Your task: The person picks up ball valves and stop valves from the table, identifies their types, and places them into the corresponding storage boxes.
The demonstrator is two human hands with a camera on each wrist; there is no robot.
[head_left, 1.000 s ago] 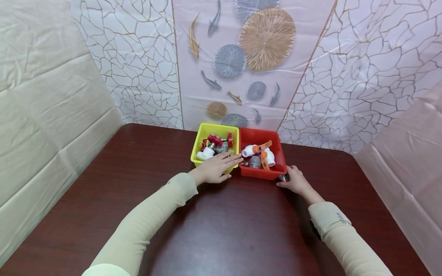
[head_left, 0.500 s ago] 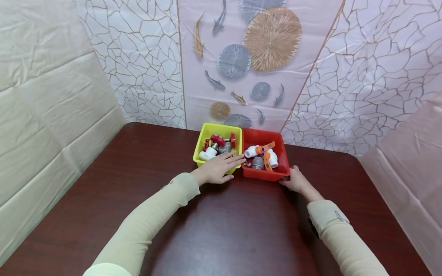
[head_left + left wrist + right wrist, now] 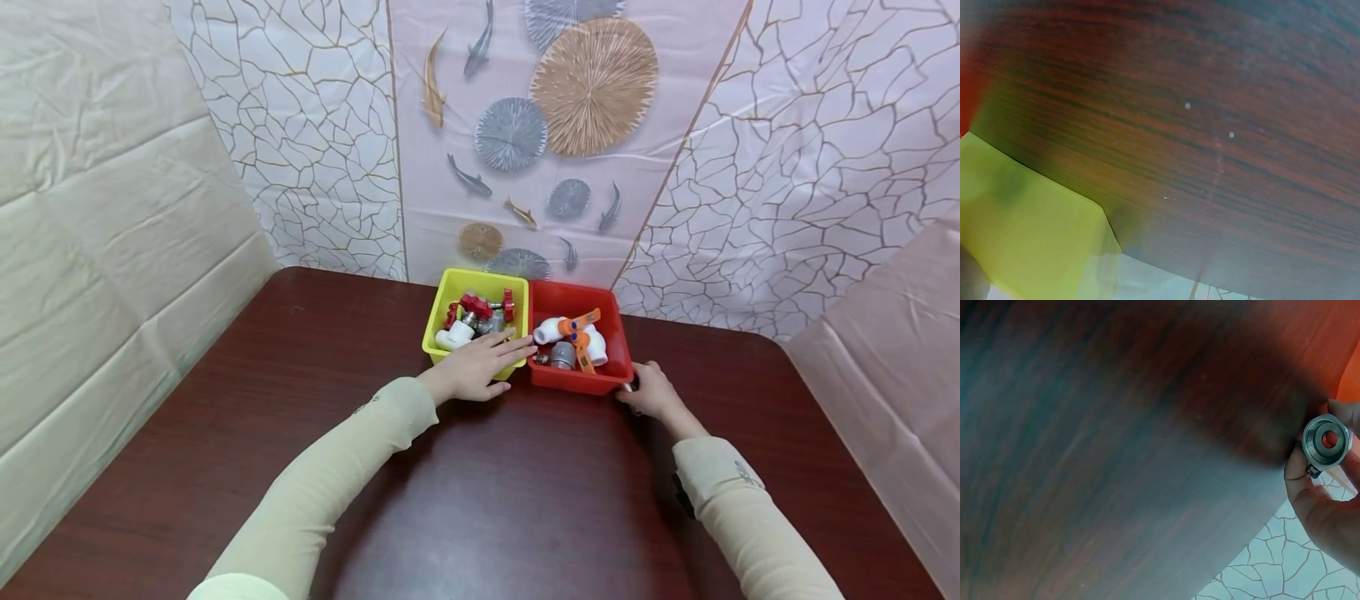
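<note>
My left hand [image 3: 472, 367] lies with straight fingers across the front rim of the yellow bin [image 3: 433, 321], its fingertips reaching the seam with the red bin [image 3: 570, 382]. At the red bin's front right corner, my right hand [image 3: 652, 390] pinches a metal fitting. In the right wrist view the fitting [image 3: 1311, 447] shows a round bore, a hexagonal edge and a small dark piece below. Thumb and fingers of the right hand [image 3: 1335, 528] hold it from opposite sides, beside the orange-red bin wall. Only the yellow bin's outer wall [image 3: 1035, 219] shows in the left wrist view.
The yellow bin holds valves with red handles [image 3: 477, 307] and a white elbow piece [image 3: 454, 336]. Inside the red bin lie white valves with orange handles [image 3: 587, 319] and a grey fitting [image 3: 562, 356]. Both bins stand side by side near the dark table's [image 3: 495, 483] back edge.
The head view has shifted slightly. My right hand has edged a little right and turned at the red bin's corner, still holding the fitting. The left hand stays on the yellow bin.
</note>
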